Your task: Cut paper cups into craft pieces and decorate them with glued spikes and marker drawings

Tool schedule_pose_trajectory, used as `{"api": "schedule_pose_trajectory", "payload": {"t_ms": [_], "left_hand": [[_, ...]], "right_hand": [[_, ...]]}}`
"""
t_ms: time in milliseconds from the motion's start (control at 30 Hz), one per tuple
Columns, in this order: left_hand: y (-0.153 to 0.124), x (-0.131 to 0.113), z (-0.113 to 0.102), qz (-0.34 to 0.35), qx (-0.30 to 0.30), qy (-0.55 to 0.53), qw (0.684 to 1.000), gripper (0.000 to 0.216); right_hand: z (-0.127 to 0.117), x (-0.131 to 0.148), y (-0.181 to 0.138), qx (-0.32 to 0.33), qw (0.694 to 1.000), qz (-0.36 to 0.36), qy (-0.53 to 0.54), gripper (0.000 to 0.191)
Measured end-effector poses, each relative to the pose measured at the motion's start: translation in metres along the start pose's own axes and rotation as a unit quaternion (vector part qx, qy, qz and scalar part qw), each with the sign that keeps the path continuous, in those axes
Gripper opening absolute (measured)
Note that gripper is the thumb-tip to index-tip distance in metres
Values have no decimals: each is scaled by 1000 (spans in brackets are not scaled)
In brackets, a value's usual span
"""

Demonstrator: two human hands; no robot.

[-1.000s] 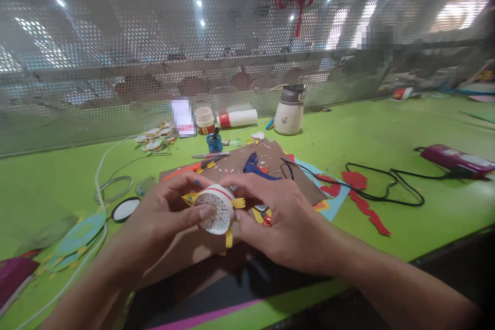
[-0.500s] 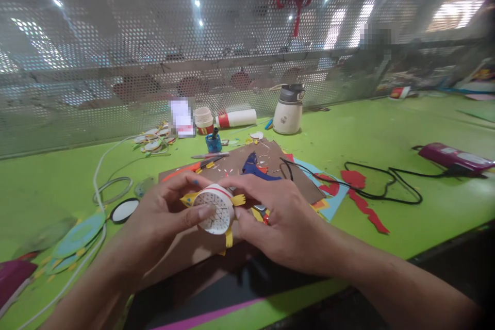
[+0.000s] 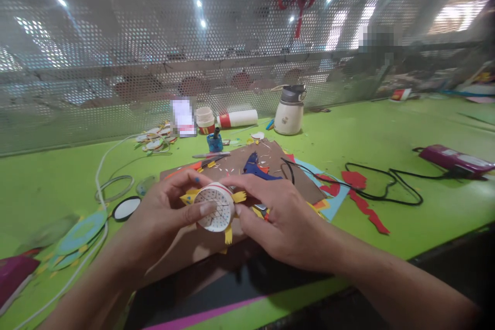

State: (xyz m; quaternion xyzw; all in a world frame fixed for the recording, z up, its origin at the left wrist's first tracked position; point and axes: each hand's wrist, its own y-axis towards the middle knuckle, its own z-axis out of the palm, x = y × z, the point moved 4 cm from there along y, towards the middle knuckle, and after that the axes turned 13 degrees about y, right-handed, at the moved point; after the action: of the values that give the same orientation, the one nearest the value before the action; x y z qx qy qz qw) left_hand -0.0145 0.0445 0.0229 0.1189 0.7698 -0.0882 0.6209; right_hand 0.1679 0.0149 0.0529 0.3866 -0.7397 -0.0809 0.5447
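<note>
Between my two hands is a small paper turtle (image 3: pixel 220 215), made from a round white cup base with a dotted, lined shell pattern and yellow paper head and legs. My left hand (image 3: pixel 164 221) grips its left side, the thumb pressed on the patterned face. On the other side, my right hand (image 3: pixel 274 219) pinches the rim beside a yellow leg, index finger along the top. The turtle is held above a brown board (image 3: pixel 185 255). Behind my right hand lie dark blue paper scraps (image 3: pixel 257 169). Part of the turtle's underside is hidden.
A white bottle (image 3: pixel 289 113), a paper cup roll (image 3: pixel 240 118) and a blue ink jar (image 3: pixel 215 142) stand or lie at the back. Red paper pieces (image 3: pixel 367 211) and a purple glue-gun-like device (image 3: pixel 458 160) with a black cord are right. Pale green discs (image 3: pixel 83 232) lie left.
The turtle is tipped very slightly, its patterned face turning a little upward. Both hands keep their hold, and the view has shifted slightly.
</note>
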Motion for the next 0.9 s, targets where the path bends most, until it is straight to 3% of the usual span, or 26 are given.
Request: {"api": "schedule_pose_trajectory", "payload": {"t_ms": [367,900], "left_hand": [[5,3,-2,5,55,-4,998,26],[3,0,4,-8,36,-36,999,27]], "right_hand": [[-2,-1,-2,63,994,31,-78,26],[0,-1,-5,32,996,-1,-89,27]]}}
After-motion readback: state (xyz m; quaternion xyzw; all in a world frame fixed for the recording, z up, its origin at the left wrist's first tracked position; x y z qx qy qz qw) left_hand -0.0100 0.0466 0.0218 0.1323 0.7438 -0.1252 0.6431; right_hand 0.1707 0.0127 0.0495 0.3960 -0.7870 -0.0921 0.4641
